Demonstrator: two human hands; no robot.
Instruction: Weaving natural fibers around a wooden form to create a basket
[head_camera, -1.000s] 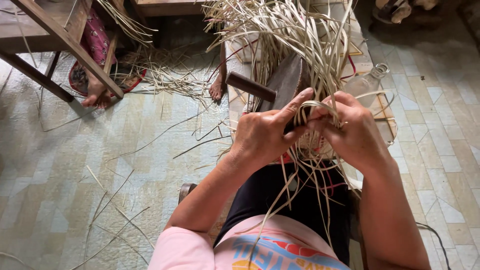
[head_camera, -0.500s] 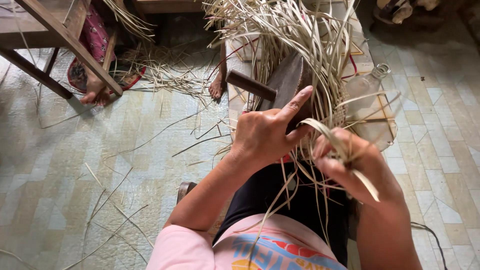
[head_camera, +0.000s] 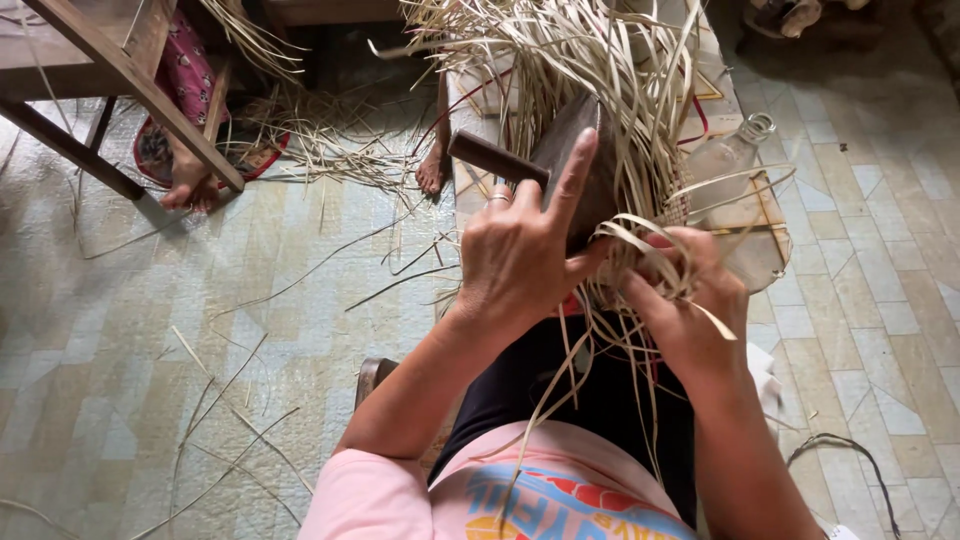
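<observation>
A mass of pale straw strips (head_camera: 580, 70) fans out over a dark wooden block (head_camera: 575, 150) with a short handle (head_camera: 495, 158), set in front of my lap. My left hand (head_camera: 520, 250) presses against the block, index finger raised, thumb pinching the woven edge. My right hand (head_camera: 690, 300) grips a pale strip (head_camera: 650, 255) that loops over its fingers and trails down to the right. Loose strip ends hang over my dark skirt.
A clear glass bottle (head_camera: 735, 150) lies on a low mat (head_camera: 760, 210) to the right. Another person's bare feet (head_camera: 432, 172) (head_camera: 185, 185) rest on the tiled floor beside a wooden frame (head_camera: 120, 75) at upper left. Stray strips (head_camera: 230, 400) litter the floor. A dark cord (head_camera: 850, 450) lies lower right.
My right hand pulled a strip down and away, then came back up against the weave. My left index finger lifted off the work and now points up.
</observation>
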